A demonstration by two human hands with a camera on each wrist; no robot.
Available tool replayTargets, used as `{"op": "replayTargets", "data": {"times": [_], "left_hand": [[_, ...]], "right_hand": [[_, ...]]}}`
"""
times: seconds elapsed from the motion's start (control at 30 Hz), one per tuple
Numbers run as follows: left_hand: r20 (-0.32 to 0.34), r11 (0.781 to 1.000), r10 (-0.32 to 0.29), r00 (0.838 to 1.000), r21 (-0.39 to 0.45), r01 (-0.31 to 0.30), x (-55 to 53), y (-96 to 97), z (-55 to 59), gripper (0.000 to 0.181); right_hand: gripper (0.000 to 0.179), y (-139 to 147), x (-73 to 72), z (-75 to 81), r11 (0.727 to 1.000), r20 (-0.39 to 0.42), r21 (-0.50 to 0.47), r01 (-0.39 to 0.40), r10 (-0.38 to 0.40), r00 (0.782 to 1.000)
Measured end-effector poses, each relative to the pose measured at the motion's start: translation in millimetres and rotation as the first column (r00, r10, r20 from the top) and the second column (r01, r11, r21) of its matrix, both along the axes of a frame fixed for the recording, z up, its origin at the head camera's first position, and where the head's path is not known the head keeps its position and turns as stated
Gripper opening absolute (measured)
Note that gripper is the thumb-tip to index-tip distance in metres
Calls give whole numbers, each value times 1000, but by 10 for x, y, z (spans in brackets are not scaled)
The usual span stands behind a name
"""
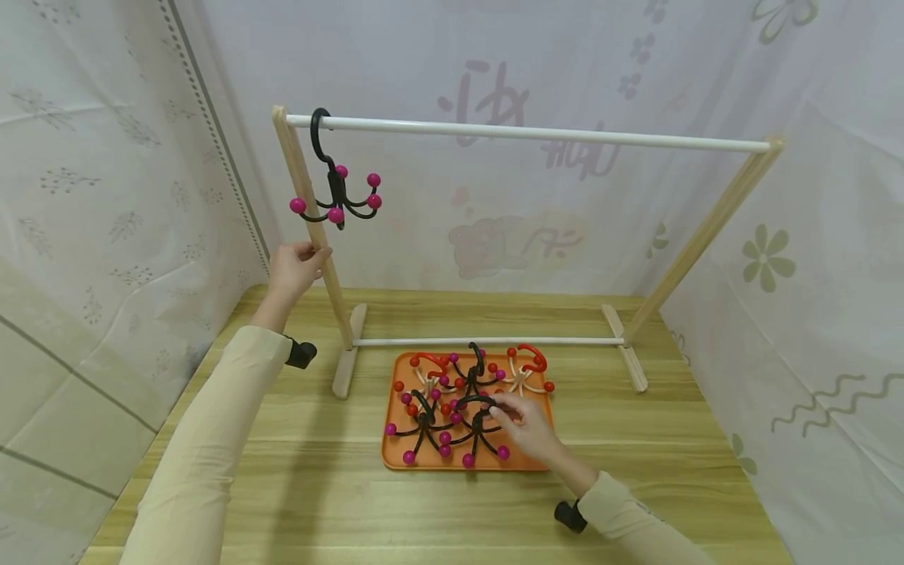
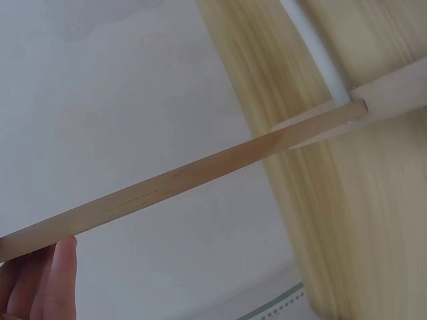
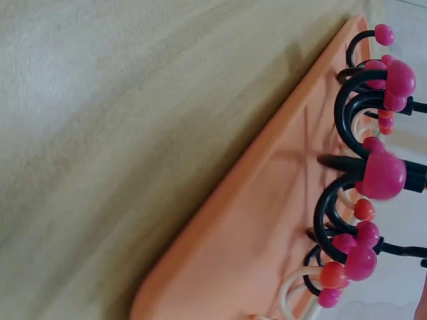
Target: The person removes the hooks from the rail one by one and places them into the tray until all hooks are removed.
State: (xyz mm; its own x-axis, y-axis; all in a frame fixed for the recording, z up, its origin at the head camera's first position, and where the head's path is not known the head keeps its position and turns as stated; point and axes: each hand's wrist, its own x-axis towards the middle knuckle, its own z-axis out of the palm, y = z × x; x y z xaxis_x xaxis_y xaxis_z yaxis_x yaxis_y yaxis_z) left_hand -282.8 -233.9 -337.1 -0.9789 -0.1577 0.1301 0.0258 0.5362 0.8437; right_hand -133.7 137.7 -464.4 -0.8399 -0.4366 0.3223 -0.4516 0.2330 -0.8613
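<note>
My left hand (image 1: 293,271) grips the left wooden post (image 1: 328,278) of a rack, and fingertips show against that post in the left wrist view. Above it, a black multi-arm hook hanger (image 1: 335,188) with pink ball tips hangs from the white rail (image 1: 494,132), near its left end. Over an orange tray (image 1: 395,463), my right hand (image 1: 526,428) pinches the curved top of another black hanger (image 1: 477,424). In the right wrist view this hanger's pink balls (image 3: 383,177) are close to the camera; most of the hand lies outside that view.
Beside the held hanger, a similar black one (image 1: 424,422) lies on the tray. Behind are another black hanger (image 1: 473,378) and two red-hooked ones with white arms, one at the right (image 1: 521,378). The rack's right post (image 1: 706,235) and lower white bar (image 1: 487,341) stand behind the tray.
</note>
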Motion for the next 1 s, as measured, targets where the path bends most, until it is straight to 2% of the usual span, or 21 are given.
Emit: {"op": "replayTargets", "data": {"times": [0.17,0.37,0.57,0.63,0.73,0.87,1.0], "left_hand": [[8,1000,4,1000,2,-4,1,-1,-6,45],[5,1000,4,1000,-2,-4,0,7,-9,44],[-7,1000,6,1000,-2,-6,-4,3,-13,43],[-2,1000,5,1000,0,-5,-2,3,-9,43],[8,1000,6,1000,3,-6,0,-1,-7,44],[12,1000,3,1000,11,-3,-5,-7,-10,44],[9,1000,0,1000,3,0,-7,-11,-13,43]], "right_hand": [[16,8,-13,-87,998,55,-4,62,-62,997],[16,15,-39,-165,996,86,-59,69,-64,994],[17,31,-58,-177,996,119,-38,86,-81,990],[19,32,-53,-149,995,150,-27,100,-95,984],[21,45,-51,-69,992,144,-6,128,-126,981],[18,69,-101,80,982,72,-7,189,-188,980],[16,64,-215,260,966,30,-29,258,-257,966]]}}
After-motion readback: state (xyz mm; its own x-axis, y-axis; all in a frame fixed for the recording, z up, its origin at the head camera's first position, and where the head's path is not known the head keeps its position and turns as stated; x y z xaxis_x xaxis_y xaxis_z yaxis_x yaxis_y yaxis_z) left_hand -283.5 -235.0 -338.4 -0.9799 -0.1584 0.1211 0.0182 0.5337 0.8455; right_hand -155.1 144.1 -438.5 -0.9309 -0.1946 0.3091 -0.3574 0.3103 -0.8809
